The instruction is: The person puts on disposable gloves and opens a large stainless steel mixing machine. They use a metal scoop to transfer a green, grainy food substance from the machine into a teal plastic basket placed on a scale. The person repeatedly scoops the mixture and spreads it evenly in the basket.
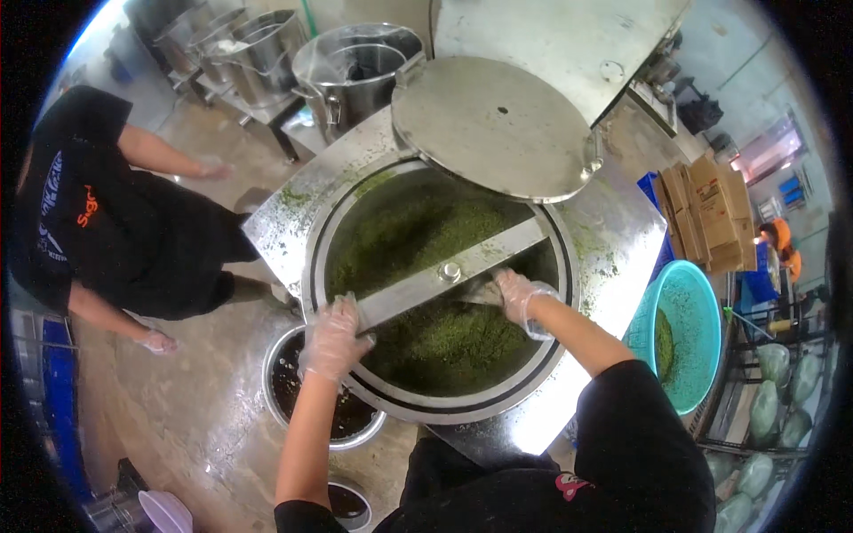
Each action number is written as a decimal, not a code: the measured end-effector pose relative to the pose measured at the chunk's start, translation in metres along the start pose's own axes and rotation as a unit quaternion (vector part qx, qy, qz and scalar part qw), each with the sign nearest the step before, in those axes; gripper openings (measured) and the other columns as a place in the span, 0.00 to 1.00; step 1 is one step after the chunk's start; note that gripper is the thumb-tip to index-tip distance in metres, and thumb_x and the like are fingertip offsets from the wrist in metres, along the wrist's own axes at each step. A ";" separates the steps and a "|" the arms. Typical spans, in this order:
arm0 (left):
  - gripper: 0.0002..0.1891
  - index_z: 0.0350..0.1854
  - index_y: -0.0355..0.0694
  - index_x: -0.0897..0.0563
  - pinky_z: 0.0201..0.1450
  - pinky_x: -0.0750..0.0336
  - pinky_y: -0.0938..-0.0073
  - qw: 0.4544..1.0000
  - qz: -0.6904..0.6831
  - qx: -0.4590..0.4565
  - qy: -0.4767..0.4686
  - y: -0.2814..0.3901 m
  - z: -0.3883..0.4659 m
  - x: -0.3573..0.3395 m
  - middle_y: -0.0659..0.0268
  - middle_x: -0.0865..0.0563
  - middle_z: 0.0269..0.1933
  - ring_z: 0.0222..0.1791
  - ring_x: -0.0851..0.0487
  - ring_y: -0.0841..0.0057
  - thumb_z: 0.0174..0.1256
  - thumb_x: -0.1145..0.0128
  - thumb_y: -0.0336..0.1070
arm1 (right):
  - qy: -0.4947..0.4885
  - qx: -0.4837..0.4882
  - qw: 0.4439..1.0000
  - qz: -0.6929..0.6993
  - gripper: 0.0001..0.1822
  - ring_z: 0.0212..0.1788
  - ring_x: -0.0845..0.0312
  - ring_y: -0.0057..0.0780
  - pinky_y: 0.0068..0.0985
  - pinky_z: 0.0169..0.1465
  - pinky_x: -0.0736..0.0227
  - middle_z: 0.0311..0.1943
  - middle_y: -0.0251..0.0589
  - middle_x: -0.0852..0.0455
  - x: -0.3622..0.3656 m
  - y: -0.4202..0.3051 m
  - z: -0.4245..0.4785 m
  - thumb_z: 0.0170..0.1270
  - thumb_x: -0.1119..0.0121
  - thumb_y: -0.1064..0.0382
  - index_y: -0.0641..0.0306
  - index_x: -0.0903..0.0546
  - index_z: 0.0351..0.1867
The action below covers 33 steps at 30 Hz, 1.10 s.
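Note:
In front of me is a round metal drum (320, 240) set in a square steel top, with finely chopped green plant matter (466, 333) inside. A flat metal crossbar (406, 293) with a central bolt (450, 270) spans the opening. My left hand (336, 340), in a clear plastic glove, grips the bar's left end at the rim, fingers above it and thumb below. My right hand (520, 293), also gloved, reaches inside below the bar. Its fingertips meet a pale flat piece (478, 293); whether they hold it is unclear. The round metal lid (496, 130) is raised behind the opening.
A co-worker in black (126, 213) stands at left. A metal-rimmed basin of dark contents (293, 393) sits below my left arm. At right are a turquoise basket (693, 353) with green bits and flattened cardboard boxes (713, 206). Steel pots (360, 60) stand behind.

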<state>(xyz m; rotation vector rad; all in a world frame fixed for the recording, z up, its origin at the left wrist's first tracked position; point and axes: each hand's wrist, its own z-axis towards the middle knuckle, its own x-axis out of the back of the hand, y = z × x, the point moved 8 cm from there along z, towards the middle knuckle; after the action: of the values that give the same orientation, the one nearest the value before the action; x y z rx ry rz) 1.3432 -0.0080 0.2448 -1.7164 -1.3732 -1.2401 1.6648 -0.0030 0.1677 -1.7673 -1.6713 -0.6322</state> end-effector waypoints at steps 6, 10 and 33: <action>0.38 0.57 0.33 0.28 0.66 0.37 0.65 0.992 0.049 -0.094 0.067 -0.014 0.024 0.008 0.54 0.17 0.48 0.55 0.23 0.58 0.45 0.31 0.50 | -0.014 0.085 0.996 -0.014 0.41 0.71 0.49 0.47 0.31 0.72 0.48 0.69 0.59 0.46 -0.009 -0.023 -0.001 0.50 0.46 0.75 0.71 0.47 0.68; 0.40 0.60 0.33 0.30 0.68 0.39 0.65 0.991 0.049 -0.109 0.053 -0.019 0.030 0.000 0.53 0.19 0.53 0.58 0.26 0.58 0.46 0.32 0.51 | -0.074 0.057 0.996 -0.003 0.42 0.73 0.52 0.46 0.33 0.73 0.51 0.71 0.56 0.48 -0.054 -0.063 0.004 0.51 0.47 0.75 0.68 0.49 0.70; 0.55 0.73 0.39 0.48 0.73 0.59 0.47 0.995 0.034 -0.007 0.097 -0.039 0.041 0.037 0.58 0.37 0.70 0.73 0.46 0.61 0.49 0.44 0.71 | -0.110 0.090 0.988 0.052 0.44 0.58 0.28 0.48 0.34 0.58 0.31 0.61 0.59 0.31 -0.118 -0.041 0.091 0.47 0.40 0.65 0.60 0.46 0.69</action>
<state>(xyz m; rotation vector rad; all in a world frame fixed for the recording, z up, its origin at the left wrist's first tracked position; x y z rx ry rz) 1.3192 0.0534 0.2600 -1.5917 -1.1865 -1.3424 1.6076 -0.0199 0.0251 -1.8304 -1.7064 -0.2364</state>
